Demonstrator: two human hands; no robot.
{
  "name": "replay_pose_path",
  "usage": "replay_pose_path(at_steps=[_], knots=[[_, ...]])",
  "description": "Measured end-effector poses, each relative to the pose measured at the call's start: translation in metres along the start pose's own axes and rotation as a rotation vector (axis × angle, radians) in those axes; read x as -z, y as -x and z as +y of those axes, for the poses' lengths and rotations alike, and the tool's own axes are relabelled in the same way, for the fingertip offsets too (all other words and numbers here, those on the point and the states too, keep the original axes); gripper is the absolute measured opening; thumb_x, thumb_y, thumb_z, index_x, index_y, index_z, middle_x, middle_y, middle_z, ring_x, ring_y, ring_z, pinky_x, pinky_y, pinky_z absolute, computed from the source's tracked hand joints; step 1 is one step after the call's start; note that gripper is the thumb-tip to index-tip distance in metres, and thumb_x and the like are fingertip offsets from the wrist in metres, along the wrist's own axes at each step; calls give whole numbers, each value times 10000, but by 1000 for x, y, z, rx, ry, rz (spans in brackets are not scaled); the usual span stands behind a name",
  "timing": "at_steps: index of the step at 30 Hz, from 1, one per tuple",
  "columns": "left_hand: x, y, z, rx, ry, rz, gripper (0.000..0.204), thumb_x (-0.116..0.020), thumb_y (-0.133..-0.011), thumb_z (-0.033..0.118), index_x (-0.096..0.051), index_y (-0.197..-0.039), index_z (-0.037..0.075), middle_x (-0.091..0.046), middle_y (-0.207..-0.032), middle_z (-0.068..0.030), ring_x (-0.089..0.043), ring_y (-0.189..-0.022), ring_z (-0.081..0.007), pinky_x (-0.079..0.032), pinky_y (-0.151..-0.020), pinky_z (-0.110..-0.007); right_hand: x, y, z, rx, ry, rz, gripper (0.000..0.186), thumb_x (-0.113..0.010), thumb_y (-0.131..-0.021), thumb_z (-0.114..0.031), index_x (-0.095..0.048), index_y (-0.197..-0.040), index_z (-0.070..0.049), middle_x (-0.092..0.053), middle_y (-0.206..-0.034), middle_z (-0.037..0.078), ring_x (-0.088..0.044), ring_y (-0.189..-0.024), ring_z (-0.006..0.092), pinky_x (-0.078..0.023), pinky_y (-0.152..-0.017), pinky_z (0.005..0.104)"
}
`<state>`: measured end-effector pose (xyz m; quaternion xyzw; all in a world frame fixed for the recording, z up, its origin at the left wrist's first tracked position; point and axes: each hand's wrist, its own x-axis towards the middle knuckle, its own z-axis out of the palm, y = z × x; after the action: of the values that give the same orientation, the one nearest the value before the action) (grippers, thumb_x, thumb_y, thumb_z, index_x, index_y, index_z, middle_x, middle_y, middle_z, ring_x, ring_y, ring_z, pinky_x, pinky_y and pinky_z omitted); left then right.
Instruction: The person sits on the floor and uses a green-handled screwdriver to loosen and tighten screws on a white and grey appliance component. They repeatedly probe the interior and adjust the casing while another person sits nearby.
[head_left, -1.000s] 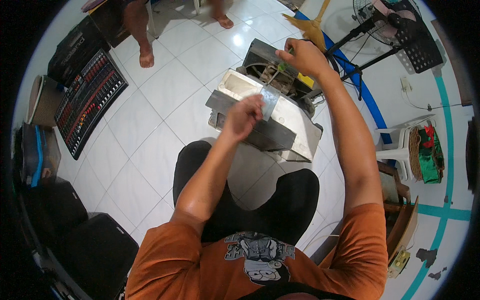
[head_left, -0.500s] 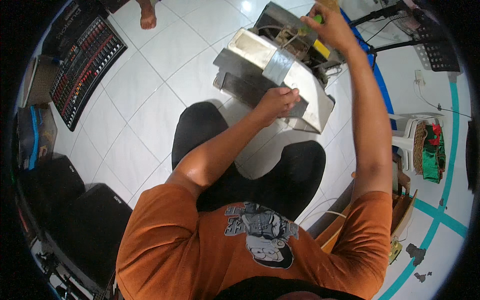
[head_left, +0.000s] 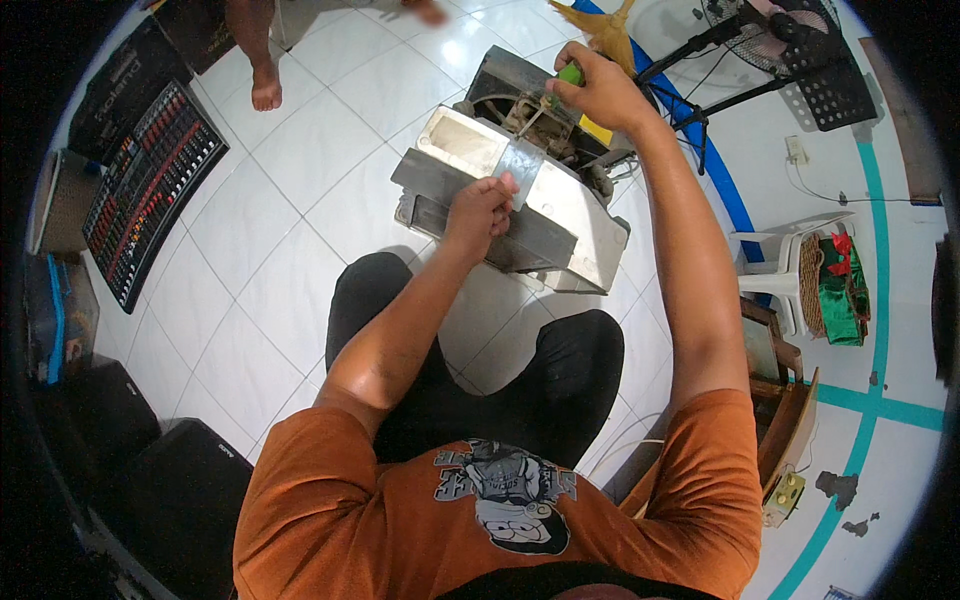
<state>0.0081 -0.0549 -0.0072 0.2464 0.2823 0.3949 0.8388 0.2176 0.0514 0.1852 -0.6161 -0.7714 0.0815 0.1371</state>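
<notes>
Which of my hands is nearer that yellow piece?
Right. Your right hand is pictured just above the yellow piece; your left hand is farther, lower left, by the silver plate.

White tiles with thin dark joints cover the glossy floor [head_left: 290,195], bright with reflected light toward the top. To the right, a blue band [head_left: 738,212] edges the white wall [head_left: 915,300], where teal stripes [head_left: 878,250] cross near dark patches [head_left: 837,487] and an outlet [head_left: 795,150] sits higher. Along it stand a fan [head_left: 795,35], a white chair [head_left: 783,268] and a wooden cabinet [head_left: 772,345]. On the left are a mixer [head_left: 155,195] and, below, black boxes [head_left: 175,500].
</notes>
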Motion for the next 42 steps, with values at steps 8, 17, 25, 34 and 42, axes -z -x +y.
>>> replay_pose_path(at_steps=[8,17,25,34,42], knots=[[11,-10,16,-205,82,124,310,-643,-1100,304,-679,-1181,6,-595,-897,11,-498,-732,-71,-436,-680,-257,-27,9,-1,-248,132,350,423,-771,-971,-358,-579,-1193,-53,-745,-955,243,-746,-927,429,-572,-821,499],[35,-23,28,-195,294,2,317,-666,-1094,373,-624,-1071,60,-600,-883,0,-527,-741,-92,-455,-689,-267,-26,77,-12,-182,-201,391,432,-755,-994,-218,-498,-1307,-68,-724,-1107,253,-766,-1013,357,-584,-865,428],[29,-19,29,-110,483,-89,307,-644,-1105,360,-607,-1122,57,-592,-951,-18,-535,-772,-109,-469,-743,-271,-44,181,-105,-176,-855,719,336,-649,-1063,-61,-398,-1280,-9,-690,-1208,272,-745,-1042,291,-658,-899,397],[5,-8,11,-43,373,14,285,-687,-1082,335,-647,-1051,55,-604,-910,-33,-540,-774,-119,-490,-715,-291,-76,222,-100,-269,-894,766,346,-634,-1050,-21,-388,-1290,-49,-659,-1281,285,-732,-1090,307,-637,-938,399],[-16,1,-21,74,347,78,298,-706,-1073,320,-684,-1059,23,-590,-863,-11,-523,-721,-106,-481,-675,-274,-62,256,-82,-30,-519,598,399,-665,-1006,29,-420,-1307,-61,-653,-1317,248,-697,-1137,284,-574,-987,380]])
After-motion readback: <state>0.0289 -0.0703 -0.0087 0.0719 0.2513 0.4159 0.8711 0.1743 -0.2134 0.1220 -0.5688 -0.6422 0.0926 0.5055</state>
